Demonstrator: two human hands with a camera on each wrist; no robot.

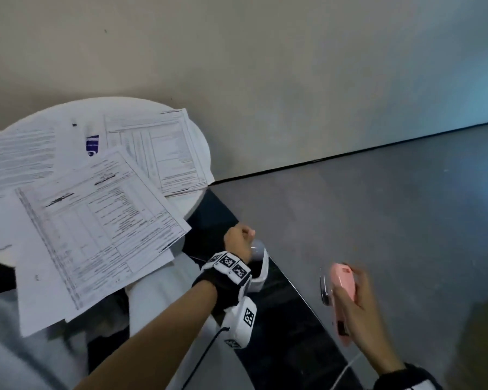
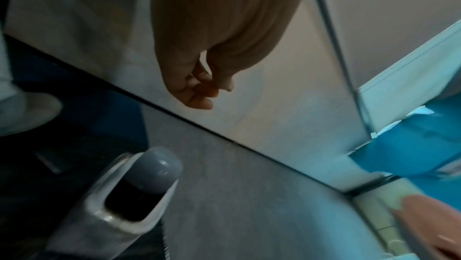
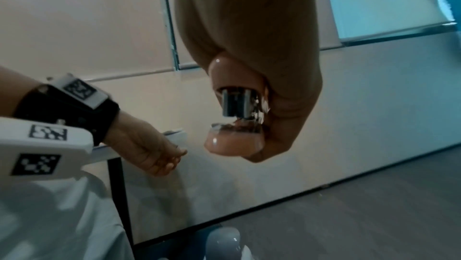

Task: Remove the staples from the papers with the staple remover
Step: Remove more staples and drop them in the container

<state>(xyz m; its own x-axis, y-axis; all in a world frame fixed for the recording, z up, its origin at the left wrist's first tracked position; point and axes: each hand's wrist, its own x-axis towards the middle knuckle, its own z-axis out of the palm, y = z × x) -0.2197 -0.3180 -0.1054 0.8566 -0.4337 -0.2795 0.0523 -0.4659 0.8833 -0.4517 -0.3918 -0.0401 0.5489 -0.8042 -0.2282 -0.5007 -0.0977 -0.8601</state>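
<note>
Holding the pink staple remover (image 1: 341, 288) is the right hand (image 1: 355, 299), fingers wrapped round the body, out over the grey floor (image 1: 378, 206) to the right of the desk (image 1: 200, 175) and well apart from it. Right wrist view: the remover's metal jaw end (image 3: 237, 104) sticks out past the curled fingers (image 3: 286, 106), w/ pink plastic above and below the shiny part; can't tell if a staple sits in it, too blurry.

Left hand (image 1: 238, 243) hangs off the desk's near-right edge, low, beside a white bin w/ a grey rounded lid (image 1: 258, 249). Its grip: fingers loosely curled, thumb and fingertips (image 2: 199, 91) drawn close together. Nothing visible between them in the left wrist view, but it's blurred, so something tiny there couldn't be made out. The hand is directly above/next to the bin's top in the head view; touching or not, can't tell.

Papers (image 1: 102, 220) are spread over the round white desk: approx. three or four printed sheets/sets, overlapping, the nearest one overhanging the front edge toward the person. Another form sheet (image 1: 158, 153) lies at the far right of the desk, its corner past the rim. A text page (image 1: 17, 161) sits far left.

Both wrists carry black bands w/ white marker blocks (image 1: 231, 266). Beige wall (image 1: 237, 66) behind.
</note>
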